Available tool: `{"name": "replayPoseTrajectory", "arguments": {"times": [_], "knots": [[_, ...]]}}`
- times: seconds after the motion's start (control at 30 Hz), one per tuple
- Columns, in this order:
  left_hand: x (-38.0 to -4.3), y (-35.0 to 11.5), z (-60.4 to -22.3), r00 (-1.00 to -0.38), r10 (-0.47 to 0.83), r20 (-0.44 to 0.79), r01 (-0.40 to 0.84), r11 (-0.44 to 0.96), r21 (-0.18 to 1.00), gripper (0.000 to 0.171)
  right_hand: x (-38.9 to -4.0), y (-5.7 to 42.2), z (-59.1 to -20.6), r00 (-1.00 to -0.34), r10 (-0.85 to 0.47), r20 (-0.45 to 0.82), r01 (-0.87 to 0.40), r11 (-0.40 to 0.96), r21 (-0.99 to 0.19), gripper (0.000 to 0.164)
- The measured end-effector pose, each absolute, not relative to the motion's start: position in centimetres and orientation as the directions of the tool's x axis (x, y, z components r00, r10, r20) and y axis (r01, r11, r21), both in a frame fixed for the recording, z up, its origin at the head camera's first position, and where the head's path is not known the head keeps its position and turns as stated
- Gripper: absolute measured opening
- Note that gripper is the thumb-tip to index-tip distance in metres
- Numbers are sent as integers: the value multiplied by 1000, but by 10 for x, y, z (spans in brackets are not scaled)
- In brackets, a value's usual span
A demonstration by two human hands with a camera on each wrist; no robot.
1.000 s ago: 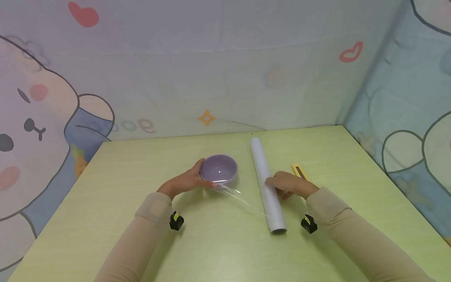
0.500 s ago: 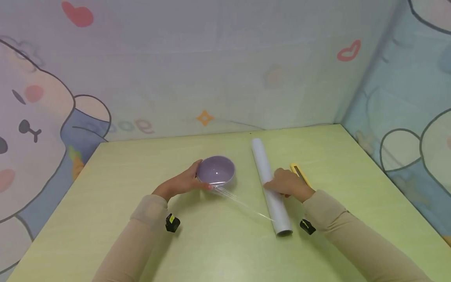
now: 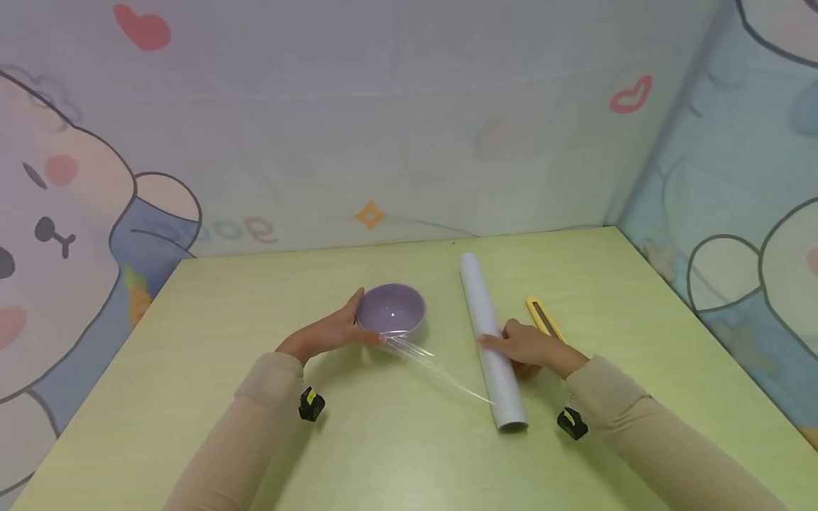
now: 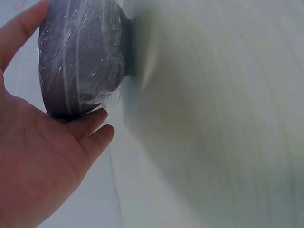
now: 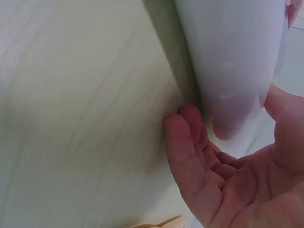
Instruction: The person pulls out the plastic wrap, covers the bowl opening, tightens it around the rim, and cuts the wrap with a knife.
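My left hand (image 3: 335, 330) holds the purple bowl (image 3: 392, 310) at its left side, the thumb at the near rim over the edge of a clear plastic film (image 3: 441, 370). This film runs from the bowl across to the lower part of a white roll of cling film (image 3: 488, 319), which lies lengthwise on the table. In the left wrist view, crinkled film clings to the outer wall of the bowl (image 4: 85, 52). My right hand (image 3: 533, 345) grips the roll about its middle, thumb on top and fingers curled at its right side, as the right wrist view also shows.
A yellow box cutter (image 3: 543, 317) lies just beyond the right hand, partly hidden by it. The pale green table (image 3: 287, 284) ends at a wall sheet printed with cartoons (image 3: 307, 156) at the back. Small black cameras (image 3: 311, 404) hang at both wrists.
The roll has shifted slightly right and nearer, and its film now stretches in a longer strip. My right hand has changed its hold, thumb now laid over the roll. Bowl and left hand moved slightly left.
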State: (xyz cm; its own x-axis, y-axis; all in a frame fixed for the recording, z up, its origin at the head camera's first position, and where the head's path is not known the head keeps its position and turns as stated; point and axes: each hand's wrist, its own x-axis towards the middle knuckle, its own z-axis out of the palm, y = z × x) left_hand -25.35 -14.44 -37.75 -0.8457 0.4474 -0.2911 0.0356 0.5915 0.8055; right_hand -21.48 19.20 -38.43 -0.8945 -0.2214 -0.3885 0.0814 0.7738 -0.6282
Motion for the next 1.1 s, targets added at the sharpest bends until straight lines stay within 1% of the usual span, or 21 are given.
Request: {"name": "replayPoseTrajectory", "arguments": {"times": [0.1,0.2,0.37,0.47,0.57,0.6,0.67,0.77,0.83,0.9,0.97,1.1], "knots": [[-253,-144,-378,-849,425,-314,-5,587,810,119,-215,191,-383,-899,-220,-379,71,781,-621,56],[-251,-144,-379,-862,413,-294,-15,560,828,115,-216,190,-383,-898,-221,-380,69,782,-619,56],[-250,-144,-383,-872,435,-226,33,513,858,103,-217,190,-384,-902,-214,-376,69,786,-614,58],[-251,-144,-387,-873,448,-195,59,494,868,100,-218,194,-382,-899,-218,-379,69,785,-616,58],[-252,-144,-390,-869,463,-174,74,469,880,99,-219,204,-375,-910,-222,-349,41,790,-611,53],[-252,-145,-391,-868,466,-171,75,464,883,99,-220,209,-371,-918,-226,-325,14,802,-597,50],[-252,-146,-391,-869,466,-169,74,460,885,100,-223,218,-364,-934,-227,-277,-37,829,-557,43],[-251,-146,-391,-866,471,-169,76,459,885,100,-224,230,-355,-948,-189,-255,-72,910,-409,38],[-251,-147,-391,-862,480,-165,85,456,886,99,-223,237,-353,-950,-146,-276,-58,951,-303,40],[-251,-146,-391,-858,488,-162,88,451,888,98,-220,244,-355,-937,-108,-332,-30,972,-231,43],[-251,-146,-390,-854,494,-162,89,446,891,98,-217,250,-359,-920,-90,-382,5,971,-241,43],[-251,-147,-390,-853,494,-166,83,443,893,98,-214,259,-367,-883,-94,-460,93,925,-368,36]]}}
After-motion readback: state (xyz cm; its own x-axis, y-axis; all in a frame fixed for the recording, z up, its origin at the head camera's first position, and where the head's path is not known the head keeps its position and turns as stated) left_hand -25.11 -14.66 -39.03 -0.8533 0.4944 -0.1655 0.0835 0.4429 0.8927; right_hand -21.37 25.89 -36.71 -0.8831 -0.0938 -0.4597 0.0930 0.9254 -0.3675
